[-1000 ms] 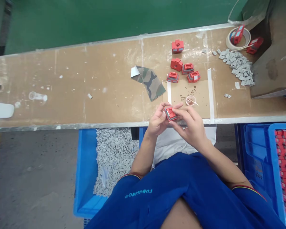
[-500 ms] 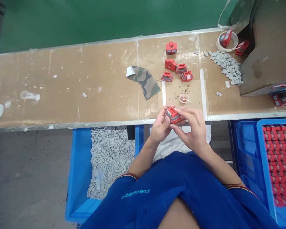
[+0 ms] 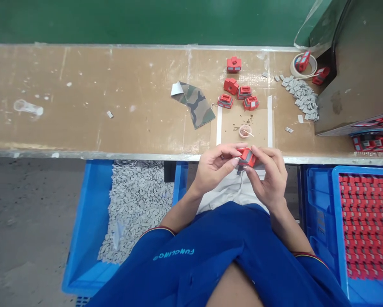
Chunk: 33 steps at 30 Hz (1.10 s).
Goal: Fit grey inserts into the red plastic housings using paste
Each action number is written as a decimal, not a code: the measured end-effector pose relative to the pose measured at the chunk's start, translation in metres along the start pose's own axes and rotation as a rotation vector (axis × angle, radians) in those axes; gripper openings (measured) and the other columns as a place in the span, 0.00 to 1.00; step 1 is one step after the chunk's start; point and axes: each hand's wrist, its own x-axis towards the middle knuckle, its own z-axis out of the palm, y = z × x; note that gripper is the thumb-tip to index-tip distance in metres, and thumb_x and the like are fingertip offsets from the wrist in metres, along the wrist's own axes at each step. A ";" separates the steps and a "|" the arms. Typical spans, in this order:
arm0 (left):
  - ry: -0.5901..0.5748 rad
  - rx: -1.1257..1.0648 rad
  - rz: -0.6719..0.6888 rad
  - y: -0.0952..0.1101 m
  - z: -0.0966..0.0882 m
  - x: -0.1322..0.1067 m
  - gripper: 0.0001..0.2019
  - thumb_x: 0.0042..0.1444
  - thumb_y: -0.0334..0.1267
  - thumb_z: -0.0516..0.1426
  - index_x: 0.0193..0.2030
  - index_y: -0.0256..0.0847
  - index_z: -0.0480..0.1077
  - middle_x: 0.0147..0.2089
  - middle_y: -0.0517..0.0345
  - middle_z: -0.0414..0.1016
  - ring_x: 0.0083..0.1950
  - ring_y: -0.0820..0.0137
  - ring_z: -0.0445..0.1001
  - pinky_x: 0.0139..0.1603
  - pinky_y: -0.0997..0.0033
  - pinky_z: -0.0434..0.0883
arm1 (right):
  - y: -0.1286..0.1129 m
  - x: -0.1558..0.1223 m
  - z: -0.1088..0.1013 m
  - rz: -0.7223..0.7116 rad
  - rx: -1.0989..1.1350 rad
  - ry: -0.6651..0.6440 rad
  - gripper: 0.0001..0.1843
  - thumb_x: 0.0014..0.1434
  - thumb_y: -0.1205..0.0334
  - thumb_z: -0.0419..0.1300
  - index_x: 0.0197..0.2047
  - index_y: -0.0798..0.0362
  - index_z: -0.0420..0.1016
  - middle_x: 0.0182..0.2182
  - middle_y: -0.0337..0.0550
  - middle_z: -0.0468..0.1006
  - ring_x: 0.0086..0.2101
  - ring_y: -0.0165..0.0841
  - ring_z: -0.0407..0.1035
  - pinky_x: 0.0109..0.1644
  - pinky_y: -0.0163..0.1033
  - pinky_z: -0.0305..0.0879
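I'm holding a red plastic block [image 3: 248, 157] just above the bench edge [image 3: 114, 154], my left hand [image 3: 215, 170] and right hand [image 3: 269, 179] pinching it, fingers [image 3: 257, 154] closed narrow. My blue top [image 3: 210, 266] is showing roughly "FUNGLING", upside down, and a blue crate [image 3: 89, 226] of grey pads [image 3: 136, 204] is sitting below.

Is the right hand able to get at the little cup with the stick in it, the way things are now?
Probably yes, if it lets go: the right hand is holding the red block with the left hand, but the small cup sits just ahead on the cardboard sheet, with nothing between.
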 end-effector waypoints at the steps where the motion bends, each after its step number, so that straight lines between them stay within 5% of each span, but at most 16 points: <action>1: 0.001 -0.001 -0.015 0.000 0.001 0.000 0.06 0.67 0.41 0.65 0.46 0.42 0.79 0.61 0.46 0.84 0.57 0.62 0.85 0.55 0.61 0.84 | 0.000 0.000 -0.002 0.002 0.001 -0.004 0.31 0.70 0.66 0.63 0.73 0.39 0.68 0.46 0.49 0.76 0.42 0.40 0.75 0.42 0.47 0.81; 13: -0.004 -0.031 -0.022 0.006 0.003 -0.003 0.05 0.63 0.32 0.68 0.44 0.44 0.83 0.57 0.50 0.86 0.56 0.61 0.86 0.58 0.60 0.85 | 0.010 0.003 -0.019 -0.071 0.075 -0.101 0.28 0.68 0.66 0.66 0.68 0.41 0.72 0.39 0.45 0.76 0.39 0.38 0.75 0.42 0.45 0.78; 17: -0.006 0.032 -0.060 0.004 0.006 0.001 0.04 0.63 0.36 0.68 0.44 0.42 0.82 0.57 0.47 0.86 0.58 0.59 0.85 0.59 0.59 0.84 | 0.016 -0.007 -0.014 0.051 0.160 -0.062 0.20 0.68 0.61 0.66 0.62 0.43 0.74 0.41 0.45 0.76 0.39 0.38 0.74 0.41 0.45 0.79; 22: -0.066 0.045 -0.012 -0.011 0.012 0.002 0.25 0.62 0.43 0.70 0.64 0.45 0.74 0.63 0.45 0.82 0.62 0.60 0.83 0.61 0.63 0.82 | 0.016 -0.018 0.009 0.305 0.433 0.075 0.17 0.72 0.53 0.60 0.62 0.45 0.68 0.49 0.49 0.71 0.47 0.38 0.77 0.48 0.46 0.81; 25: -0.058 0.168 0.039 -0.018 0.013 0.001 0.23 0.65 0.44 0.66 0.65 0.44 0.74 0.64 0.45 0.81 0.62 0.60 0.83 0.62 0.63 0.81 | 0.014 -0.021 0.018 0.318 0.501 0.103 0.16 0.73 0.55 0.58 0.62 0.44 0.67 0.52 0.50 0.72 0.50 0.39 0.77 0.52 0.47 0.81; 28: -0.062 0.366 0.113 -0.017 0.008 0.003 0.25 0.64 0.45 0.67 0.66 0.45 0.74 0.63 0.45 0.82 0.63 0.58 0.82 0.66 0.59 0.79 | 0.013 -0.017 0.013 0.278 0.363 0.103 0.12 0.72 0.59 0.60 0.57 0.44 0.75 0.53 0.51 0.73 0.55 0.42 0.75 0.52 0.50 0.80; 33: -0.172 0.634 0.233 -0.004 -0.003 0.008 0.23 0.62 0.43 0.69 0.63 0.42 0.76 0.57 0.45 0.86 0.55 0.60 0.86 0.56 0.64 0.83 | 0.011 -0.005 -0.011 0.171 0.151 -0.010 0.07 0.68 0.66 0.64 0.47 0.45 0.80 0.49 0.48 0.77 0.47 0.39 0.76 0.48 0.49 0.78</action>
